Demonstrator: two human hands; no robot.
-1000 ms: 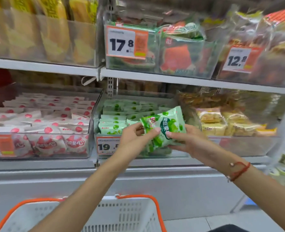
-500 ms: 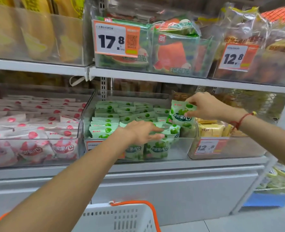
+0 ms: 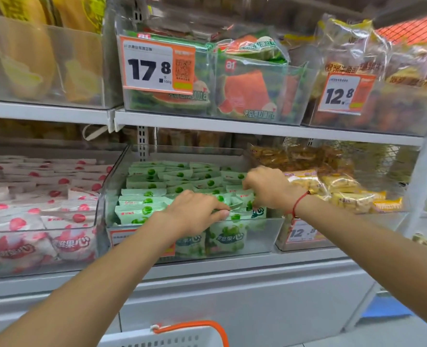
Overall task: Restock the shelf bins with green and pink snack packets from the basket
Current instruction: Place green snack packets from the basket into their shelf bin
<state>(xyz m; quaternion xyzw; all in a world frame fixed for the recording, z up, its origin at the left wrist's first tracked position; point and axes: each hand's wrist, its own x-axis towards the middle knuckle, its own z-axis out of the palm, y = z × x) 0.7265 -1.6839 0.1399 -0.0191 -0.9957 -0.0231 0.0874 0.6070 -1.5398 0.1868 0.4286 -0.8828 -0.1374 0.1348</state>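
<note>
Both arms bare, reaching forward and up, forearms converging. Left hand (image 3: 194,211) palm down, fingers (image 3: 220,213) extended, slightly bent, tips pointing right, just left of and below the right hand (image 3: 270,187). Right hand knuckles up, fingers curled downward, tips hidden. Red string bracelet (image 3: 298,204) around the right wrist.

Both your forearms are bare, with no sleeves showing anywhere up to the frame edge. Your left hand (image 3: 197,211) wears nothing, no ring or watch visible. Your right hand (image 3: 270,187) has a thin red string bracelet (image 3: 298,202) round the wrist, carrying a small gold-coloured bead on its upper side.
</note>
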